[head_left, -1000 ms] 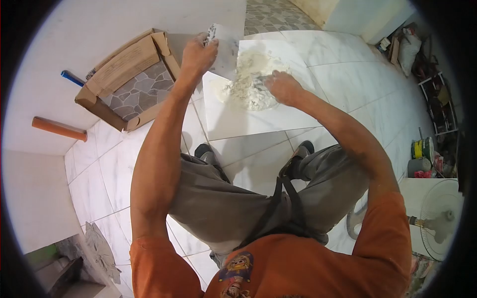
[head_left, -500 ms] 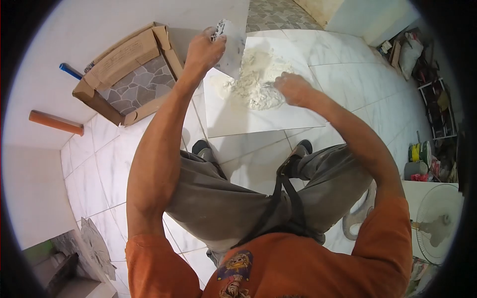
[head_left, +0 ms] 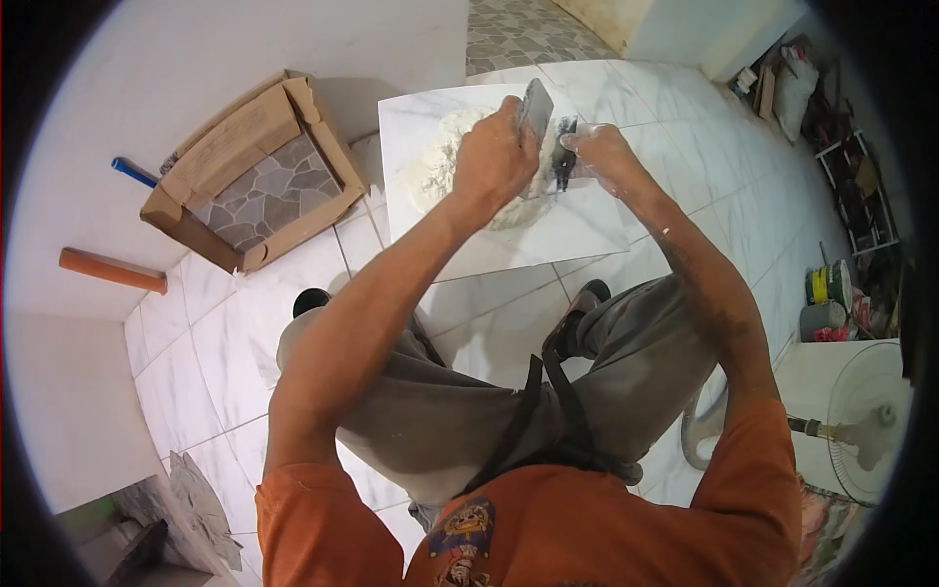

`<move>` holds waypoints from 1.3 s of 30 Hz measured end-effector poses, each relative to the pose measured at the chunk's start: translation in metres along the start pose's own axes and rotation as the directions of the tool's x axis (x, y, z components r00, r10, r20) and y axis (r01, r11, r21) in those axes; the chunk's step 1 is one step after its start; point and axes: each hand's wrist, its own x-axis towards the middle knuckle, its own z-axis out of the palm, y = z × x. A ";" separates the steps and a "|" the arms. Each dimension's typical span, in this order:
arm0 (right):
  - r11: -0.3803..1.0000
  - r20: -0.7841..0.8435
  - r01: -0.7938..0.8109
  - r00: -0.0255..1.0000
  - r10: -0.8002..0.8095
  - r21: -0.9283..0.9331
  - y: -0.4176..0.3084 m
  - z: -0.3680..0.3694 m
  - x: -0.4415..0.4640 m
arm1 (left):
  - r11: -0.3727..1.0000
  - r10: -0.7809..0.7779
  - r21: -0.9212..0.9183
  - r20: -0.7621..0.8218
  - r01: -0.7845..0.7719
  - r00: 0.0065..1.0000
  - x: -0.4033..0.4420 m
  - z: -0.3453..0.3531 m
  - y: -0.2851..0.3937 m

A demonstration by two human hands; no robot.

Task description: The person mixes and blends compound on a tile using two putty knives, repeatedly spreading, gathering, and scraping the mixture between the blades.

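Note:
My left hand (head_left: 494, 161) is closed around a flat grey scraper (head_left: 536, 110), its blade tilted up over the right part of the mound. Just right of it, my right hand (head_left: 603, 158) grips a putty knife (head_left: 565, 155) with a dark, white-smeared part showing; its blade is partly hidden. The two tools are close together, and I cannot tell whether they touch. A heap of white powdery paste (head_left: 440, 166) lies below and left of my hands, partly covered by the left one. It rests on a white board (head_left: 577, 230) on the floor.
An open cardboard box frame (head_left: 235, 127) leans at the left wall, near a blue-handled tool (head_left: 134, 171) and an orange pipe (head_left: 112, 270). To the right stand a fan (head_left: 871, 426), cans (head_left: 829, 284) and a rack (head_left: 861, 196). My feet flank the board's near side.
My left hand has moved right and down with the scraper, now over the heap. My right hand has moved right, lifting the putty knife out of the paste. My left foot has shifted left.

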 end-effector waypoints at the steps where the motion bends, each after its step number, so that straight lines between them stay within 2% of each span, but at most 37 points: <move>1: 0.998 0.039 0.051 0.998 -0.052 0.025 0.002 0.001 -0.001 | 1.000 0.012 -0.016 0.003 -0.012 1.000 -0.001 0.006 0.004; 3: 0.987 0.108 0.142 0.983 -0.150 0.078 0.005 0.005 -0.003 | 0.999 0.052 -0.001 -0.007 -0.052 0.999 -0.002 0.014 0.007; 7: 0.983 -0.057 0.093 0.993 -0.103 -0.157 -0.021 0.018 -0.028 | 0.995 0.099 0.004 -0.043 -0.099 0.994 0.003 0.021 0.006; 10: 0.927 -0.063 0.123 0.986 -0.155 -0.355 -0.043 0.022 -0.056 | 0.995 0.084 0.050 -0.024 -0.083 0.996 0.005 0.023 0.000; 13: 0.951 -0.098 0.181 0.973 -0.210 -0.249 -0.040 0.018 -0.068 | 0.990 0.047 0.131 0.021 -0.050 0.999 0.007 0.024 -0.016; 16: 0.980 -0.147 0.071 0.984 -0.099 -0.187 -0.021 -0.014 -0.061 | 0.981 0.057 0.181 0.078 -0.071 0.995 0.015 0.017 -0.035; 19: 0.994 0.027 -0.092 0.996 0.091 0.054 0.032 -0.064 -0.055 | 0.973 0.089 0.196 0.152 -0.119 0.984 0.025 -0.002 -0.045; 20: 0.968 0.000 -0.219 0.975 0.221 0.119 0.038 -0.065 -0.063 | 0.970 0.102 0.200 0.175 -0.137 0.979 0.028 -0.009 -0.048; 21: 0.948 -0.024 -0.288 0.956 0.293 0.133 0.047 -0.068 -0.065 | 0.966 0.114 0.205 0.198 -0.155 0.974 0.030 -0.015 -0.053; 22: 0.923 -0.046 -0.355 0.930 0.366 0.150 0.060 -0.069 -0.067 | 0.945 0.208 0.218 0.171 -0.243 0.963 0.033 -0.017 -0.060; 23: 0.892 -0.066 -0.418 0.898 0.434 0.170 0.073 -0.070 -0.066 | 0.949 0.212 0.198 0.178 -0.246 0.961 0.036 -0.017 -0.064; 26: 0.852 -0.044 -0.450 0.878 0.477 0.268 0.088 -0.048 -0.062 | 0.957 0.200 0.166 0.225 -0.240 0.954 0.042 -0.027 -0.059; 29: 0.823 0.044 -0.323 0.938 0.343 0.468 0.083 -0.004 -0.055 | 0.954 0.241 0.131 0.191 -0.268 0.952 0.040 -0.022 -0.064; 32: 0.842 0.023 -0.309 0.943 0.333 0.442 0.068 0.027 -0.031 | 0.941 0.282 0.131 0.199 -0.311 0.938 0.037 -0.020 -0.066; 35: 0.862 0.024 -0.266 0.959 0.284 0.431 0.053 0.034 -0.015 | 0.957 0.222 0.124 0.273 -0.263 0.936 0.034 -0.021 -0.059; 38: 0.880 -0.006 -0.217 0.970 0.242 0.423 0.033 0.040 -0.012 | 0.947 0.274 0.113 0.203 -0.301 0.940 0.028 -0.006 -0.060; 39: 0.885 -0.011 -0.199 0.974 0.225 0.420 0.031 0.041 -0.010 | 0.949 0.266 0.108 0.231 -0.296 0.936 0.027 -0.003 -0.057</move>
